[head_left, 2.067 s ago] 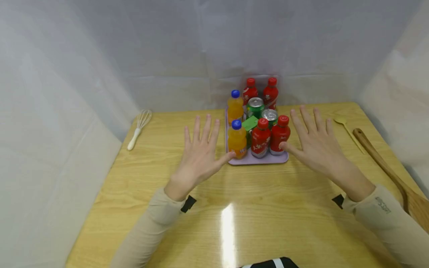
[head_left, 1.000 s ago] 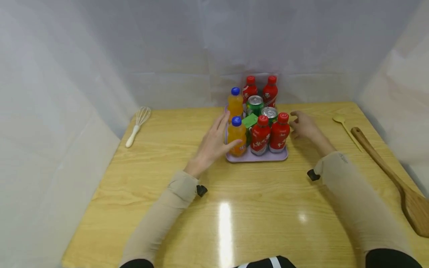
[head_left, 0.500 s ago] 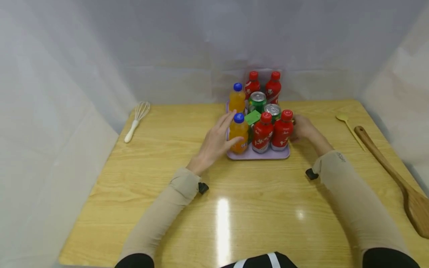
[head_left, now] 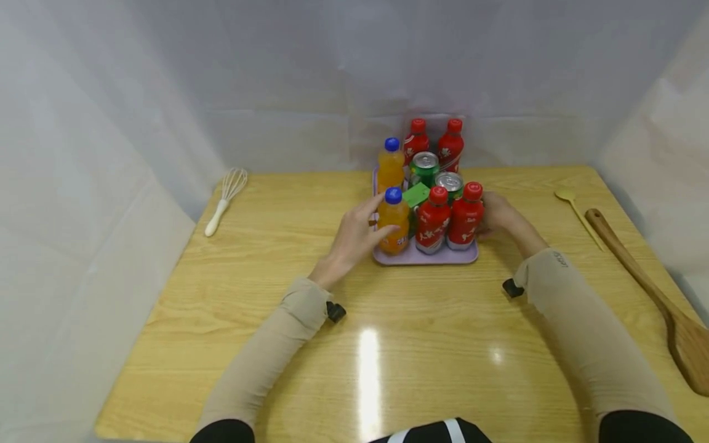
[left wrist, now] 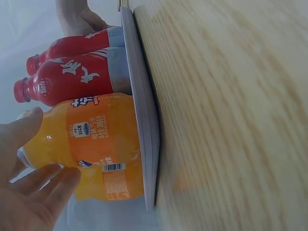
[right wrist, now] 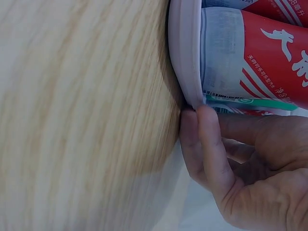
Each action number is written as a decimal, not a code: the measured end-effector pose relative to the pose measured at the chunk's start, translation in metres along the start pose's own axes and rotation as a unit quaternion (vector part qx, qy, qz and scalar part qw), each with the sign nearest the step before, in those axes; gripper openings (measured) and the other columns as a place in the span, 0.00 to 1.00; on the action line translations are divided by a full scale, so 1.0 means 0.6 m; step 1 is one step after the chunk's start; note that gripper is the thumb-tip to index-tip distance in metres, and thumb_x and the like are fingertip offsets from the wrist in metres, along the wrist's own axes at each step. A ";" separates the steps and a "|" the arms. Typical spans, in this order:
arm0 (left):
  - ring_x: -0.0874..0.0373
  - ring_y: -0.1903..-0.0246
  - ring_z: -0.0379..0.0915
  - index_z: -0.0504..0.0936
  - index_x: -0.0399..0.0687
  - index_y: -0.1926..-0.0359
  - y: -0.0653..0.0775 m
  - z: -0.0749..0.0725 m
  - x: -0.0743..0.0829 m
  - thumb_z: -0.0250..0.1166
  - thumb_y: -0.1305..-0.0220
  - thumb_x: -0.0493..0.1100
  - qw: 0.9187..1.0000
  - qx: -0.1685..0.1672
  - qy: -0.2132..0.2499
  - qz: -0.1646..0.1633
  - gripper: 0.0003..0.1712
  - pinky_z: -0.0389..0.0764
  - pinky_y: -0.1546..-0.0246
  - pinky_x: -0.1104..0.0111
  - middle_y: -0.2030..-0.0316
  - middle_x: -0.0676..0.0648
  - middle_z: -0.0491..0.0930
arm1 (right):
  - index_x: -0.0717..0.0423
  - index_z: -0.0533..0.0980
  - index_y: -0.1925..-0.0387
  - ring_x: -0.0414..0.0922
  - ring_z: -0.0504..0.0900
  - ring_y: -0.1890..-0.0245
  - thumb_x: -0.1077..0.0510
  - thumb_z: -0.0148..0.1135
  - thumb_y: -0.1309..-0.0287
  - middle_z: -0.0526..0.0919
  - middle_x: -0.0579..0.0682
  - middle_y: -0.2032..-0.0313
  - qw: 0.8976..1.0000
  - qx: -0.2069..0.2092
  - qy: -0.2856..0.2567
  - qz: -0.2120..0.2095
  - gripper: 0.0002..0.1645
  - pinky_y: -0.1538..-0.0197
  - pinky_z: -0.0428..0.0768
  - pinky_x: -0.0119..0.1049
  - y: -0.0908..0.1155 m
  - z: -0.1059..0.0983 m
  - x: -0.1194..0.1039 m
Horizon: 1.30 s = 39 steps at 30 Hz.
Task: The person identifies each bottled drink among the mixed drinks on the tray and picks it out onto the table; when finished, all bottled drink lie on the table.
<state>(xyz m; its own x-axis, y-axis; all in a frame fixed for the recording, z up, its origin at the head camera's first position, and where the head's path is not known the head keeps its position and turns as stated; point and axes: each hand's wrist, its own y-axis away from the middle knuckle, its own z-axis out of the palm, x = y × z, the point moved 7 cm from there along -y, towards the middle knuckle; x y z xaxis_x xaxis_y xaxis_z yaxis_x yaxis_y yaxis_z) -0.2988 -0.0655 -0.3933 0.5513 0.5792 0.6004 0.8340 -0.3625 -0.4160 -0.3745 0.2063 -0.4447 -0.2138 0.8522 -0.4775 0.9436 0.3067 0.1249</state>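
A lilac tray (head_left: 432, 257) stands near the table's back edge with drinks standing upright on it. My left hand (head_left: 357, 237) is at the front orange soda bottle (head_left: 393, 232); in the left wrist view the thumb is at its shoulder and the curled fingers (left wrist: 60, 187) are on the other side. My right hand (head_left: 496, 215) is at the tray's right side, partly hidden by a red cola bottle (head_left: 465, 218). In the right wrist view its thumb and fingertips (right wrist: 208, 125) pinch the tray rim. A second red bottle (head_left: 432, 223) stands beside the first.
Two green cans (head_left: 424, 165), another orange bottle (head_left: 391, 166) and red bottles (head_left: 450, 147) are behind. A green card (head_left: 416, 194) lies among them. A whisk (head_left: 226, 200) is on the left; a yellow spoon (head_left: 578, 212) and a wooden spatula (head_left: 645, 283) are on the right.
Both hands went from spread above the table to the tray's sides. The left hand's fingers have since come round the front orange bottle, and the right has closed at the tray's right rim.
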 end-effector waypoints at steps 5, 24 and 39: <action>0.54 0.40 0.76 0.70 0.48 0.32 0.002 -0.004 -0.003 0.71 0.43 0.49 1.000 0.010 0.008 -0.013 0.38 0.78 0.42 0.68 0.37 0.46 0.75 | 0.76 0.67 0.51 0.51 0.84 0.79 0.73 0.55 0.49 0.76 0.77 0.56 0.995 -0.042 -0.079 0.048 0.21 0.74 0.86 0.40 0.000 0.010 0.005; 0.52 0.47 0.78 0.74 0.52 0.36 -0.001 -0.042 -0.004 0.76 0.49 0.47 0.988 0.041 0.132 -0.069 0.38 0.81 0.45 0.60 0.40 0.47 0.79 | 0.78 0.63 0.45 0.43 0.83 0.84 0.74 0.50 0.42 0.75 0.77 0.55 0.979 -0.064 -0.167 0.100 0.22 0.73 0.87 0.42 0.006 0.015 0.013; 0.52 0.44 0.73 0.74 0.62 0.36 -0.006 -0.134 -0.071 0.74 0.46 0.49 0.973 0.103 0.150 -0.139 0.36 0.83 0.51 0.59 0.39 0.51 0.76 | 0.75 0.62 0.43 0.46 0.83 0.80 0.74 0.51 0.41 0.76 0.74 0.56 0.975 -0.077 -0.176 0.110 0.24 0.71 0.87 0.44 -0.002 0.021 0.008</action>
<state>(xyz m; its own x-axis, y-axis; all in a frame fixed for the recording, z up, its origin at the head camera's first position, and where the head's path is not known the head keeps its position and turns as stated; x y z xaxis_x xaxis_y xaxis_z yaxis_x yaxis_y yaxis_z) -0.3237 -0.1474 -0.3626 0.3132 0.3834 0.8689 0.9465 -0.0508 -0.3188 -0.3737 0.2048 -0.4580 0.1147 0.7141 -0.6906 0.9021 0.2163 0.3734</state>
